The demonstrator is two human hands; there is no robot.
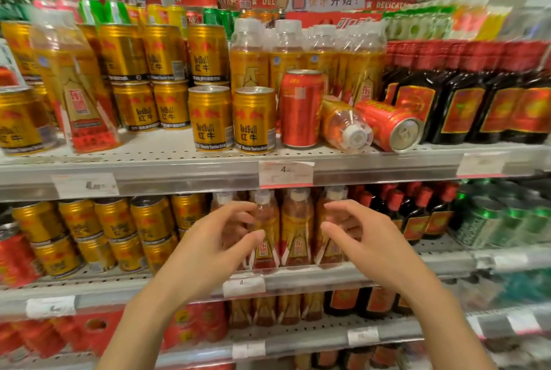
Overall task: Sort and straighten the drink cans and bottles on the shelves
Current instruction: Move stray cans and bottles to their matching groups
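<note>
On the supermarket's upper shelf (208, 161), a bottle (346, 128) and red can (387, 125) lie toppled at two o'clock; left hand (214, 238) and right hand (366, 238), both spread and empty, should probably rise to right them.

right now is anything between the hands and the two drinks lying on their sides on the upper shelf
Nothing visible blocks them. The tipped bottle and tipped red can lie at the shelf's front edge, open ends outward. Both hands, left and right, hover empty lower down.
</note>
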